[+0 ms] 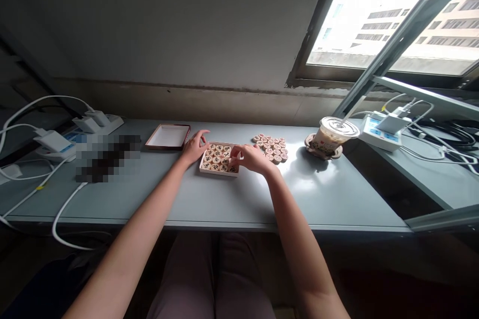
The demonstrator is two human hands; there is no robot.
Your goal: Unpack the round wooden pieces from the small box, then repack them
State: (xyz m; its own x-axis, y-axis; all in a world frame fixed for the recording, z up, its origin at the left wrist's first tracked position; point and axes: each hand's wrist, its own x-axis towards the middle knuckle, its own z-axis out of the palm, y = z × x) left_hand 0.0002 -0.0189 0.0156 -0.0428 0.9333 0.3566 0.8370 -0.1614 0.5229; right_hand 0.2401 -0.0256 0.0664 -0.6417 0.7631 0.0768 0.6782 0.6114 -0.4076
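Observation:
A shallow open box [218, 173] stands on the desk, with round wooden Chinese chess pieces [215, 159] lying in rows inside, black characters facing up. My left hand [194, 148] rests at the box's upper left corner, its fingers stretched out and apart. Over the box's right end, my right hand [251, 157] has thumb and fingers pinched together on a chess piece, which they mostly cover. Just right of the box, a group of more chess pieces [276, 149] with reddish characters sits on the desk, partly behind my right hand.
A box lid [167, 136] with a dark red rim lies left of my left hand. On the right, an iced drink cup [333, 137] with a straw stands in a holder. Power strips [381, 132] and white cables occupy both sides. A pixelated dark object [108, 159] lies left.

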